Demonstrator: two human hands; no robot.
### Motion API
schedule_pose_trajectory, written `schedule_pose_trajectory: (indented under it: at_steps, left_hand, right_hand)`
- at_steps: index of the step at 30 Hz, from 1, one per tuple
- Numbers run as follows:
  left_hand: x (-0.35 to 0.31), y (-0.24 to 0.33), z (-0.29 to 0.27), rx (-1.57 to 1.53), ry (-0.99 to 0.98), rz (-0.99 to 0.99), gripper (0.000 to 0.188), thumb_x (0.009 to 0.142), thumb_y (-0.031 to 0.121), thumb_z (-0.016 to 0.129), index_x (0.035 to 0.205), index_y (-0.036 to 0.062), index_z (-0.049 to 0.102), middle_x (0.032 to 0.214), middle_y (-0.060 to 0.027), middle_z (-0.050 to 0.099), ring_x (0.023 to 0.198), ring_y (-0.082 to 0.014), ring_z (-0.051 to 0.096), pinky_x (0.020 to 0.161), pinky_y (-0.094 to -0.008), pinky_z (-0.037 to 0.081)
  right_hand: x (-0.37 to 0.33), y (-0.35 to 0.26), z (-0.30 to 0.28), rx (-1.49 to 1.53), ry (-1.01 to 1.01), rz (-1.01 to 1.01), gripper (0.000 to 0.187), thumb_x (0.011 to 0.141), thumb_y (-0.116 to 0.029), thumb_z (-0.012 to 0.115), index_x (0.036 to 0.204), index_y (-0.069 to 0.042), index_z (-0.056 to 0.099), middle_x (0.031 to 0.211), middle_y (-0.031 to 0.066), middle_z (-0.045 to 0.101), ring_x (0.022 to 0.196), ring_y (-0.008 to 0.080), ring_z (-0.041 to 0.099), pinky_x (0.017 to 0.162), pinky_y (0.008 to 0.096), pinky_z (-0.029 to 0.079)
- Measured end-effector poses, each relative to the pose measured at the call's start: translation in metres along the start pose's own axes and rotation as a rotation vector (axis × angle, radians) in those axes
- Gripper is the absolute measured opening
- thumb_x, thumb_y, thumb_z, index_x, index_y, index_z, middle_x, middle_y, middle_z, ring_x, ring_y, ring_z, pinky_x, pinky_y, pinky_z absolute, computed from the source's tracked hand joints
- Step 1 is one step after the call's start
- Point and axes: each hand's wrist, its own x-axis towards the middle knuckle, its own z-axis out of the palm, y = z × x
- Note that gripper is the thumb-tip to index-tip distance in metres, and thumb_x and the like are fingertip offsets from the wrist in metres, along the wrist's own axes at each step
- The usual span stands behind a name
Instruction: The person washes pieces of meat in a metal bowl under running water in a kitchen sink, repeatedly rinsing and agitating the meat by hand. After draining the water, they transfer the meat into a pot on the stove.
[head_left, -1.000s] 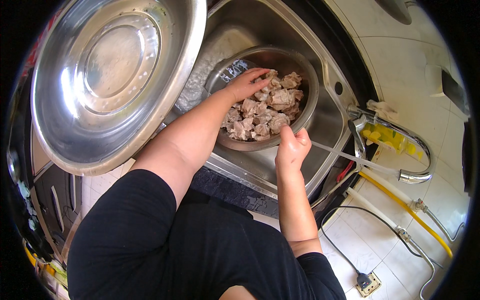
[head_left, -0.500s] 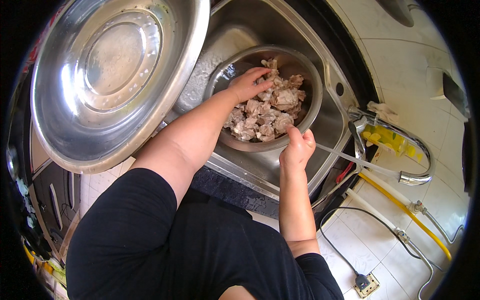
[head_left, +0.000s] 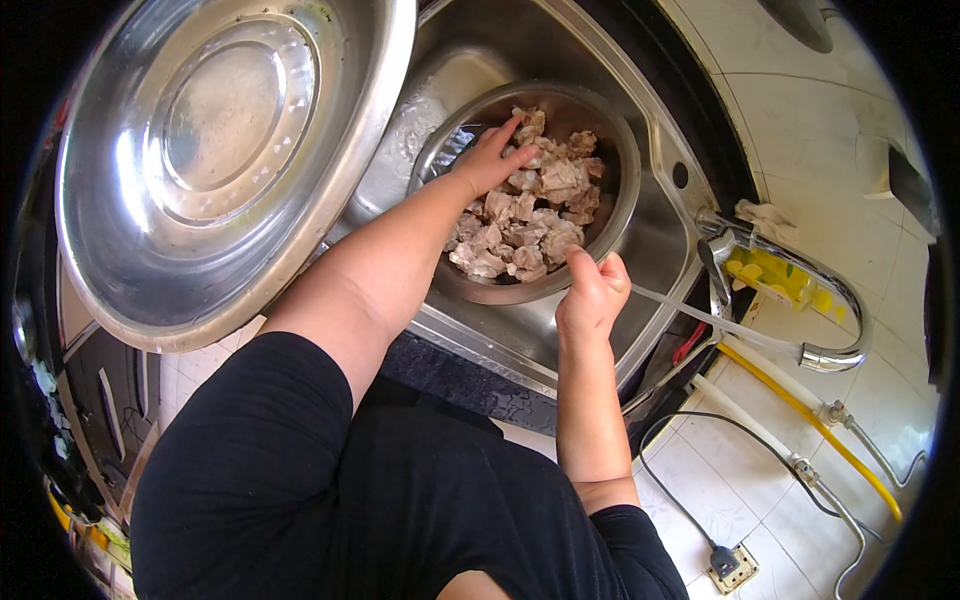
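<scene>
A round metal bowl [head_left: 622,215] sits tilted to the left in the steel sink, with pale, greyish-brown pieces of meat [head_left: 525,225] heaped in it. My left hand [head_left: 490,160] reaches over the bowl's left side. Its fingers are spread and rest against the upper pieces. At the near right rim, my right hand [head_left: 592,298] is closed on the bowl, thumb on top; the fingers underneath are hidden. A thin, pale stream or tube [head_left: 690,310] runs from the tap [head_left: 835,345] and passes behind my right hand.
A large, shiny metal basin [head_left: 235,130] stands tipped up at the left, above my left forearm. Water wets the sink [head_left: 470,70] left of the bowl. To the right are a yellow pipe [head_left: 790,400], a black cable [head_left: 690,515] and a wall socket [head_left: 738,572].
The bowl has shifted slightly up and left, tipping a little more. My left hand's fingers have spread wider and moved toward the far left rim. My right hand keeps its grip.
</scene>
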Motion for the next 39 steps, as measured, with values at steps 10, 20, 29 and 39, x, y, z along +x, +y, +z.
schedule_pose_trajectory:
  at_steps: [10,20,29,39]
  left_hand:
    - [-0.001,0.005,-0.001,-0.025,-0.019,-0.015,0.07,0.079,0.059,0.047,0.137,0.0249,0.027,0.138,-0.0115,0.03,0.126,-0.0291,0.032,0.102,-0.0355,0.027]
    - [0.004,-0.002,0.001,-0.021,-0.033,0.015,0.068,0.079,0.058,0.047,0.136,0.0249,0.03,0.137,-0.0114,0.032,0.126,-0.0276,0.033,0.102,-0.035,0.027]
    - [0.008,-0.005,0.002,-0.096,-0.007,0.039,0.065,0.079,0.056,0.05,0.133,0.0232,0.035,0.134,-0.014,0.035,0.125,-0.0292,0.034,0.102,-0.0347,0.028]
    - [0.007,0.0,-0.004,-0.225,-0.04,0.051,0.063,0.079,0.054,0.053,0.132,0.0231,0.038,0.13,-0.0177,0.038,0.12,-0.0306,0.039,0.099,-0.0356,0.031]
  right_hand:
    - [-0.001,-0.001,0.003,0.0,0.009,0.041,0.014,0.074,0.004,0.056,0.064,-0.005,0.052,0.066,-0.0039,0.053,0.06,0.0037,0.043,0.057,0.0191,0.033]
    - [-0.004,-0.011,0.01,-0.015,-0.015,0.048,0.018,0.074,0.004,0.055,0.062,-0.007,0.048,0.063,-0.0054,0.049,0.056,0.0029,0.039,0.054,0.019,0.03]
    - [-0.004,-0.023,0.018,-0.087,-0.038,0.032,0.019,0.076,0.001,0.054,0.061,-0.008,0.047,0.059,-0.0044,0.048,0.051,0.0035,0.039,0.047,0.0194,0.03]
    - [-0.001,-0.026,0.027,-0.098,-0.04,0.012,0.02,0.076,-0.001,0.055,0.06,-0.008,0.045,0.056,-0.0014,0.048,0.046,0.0058,0.04,0.042,0.0212,0.033]
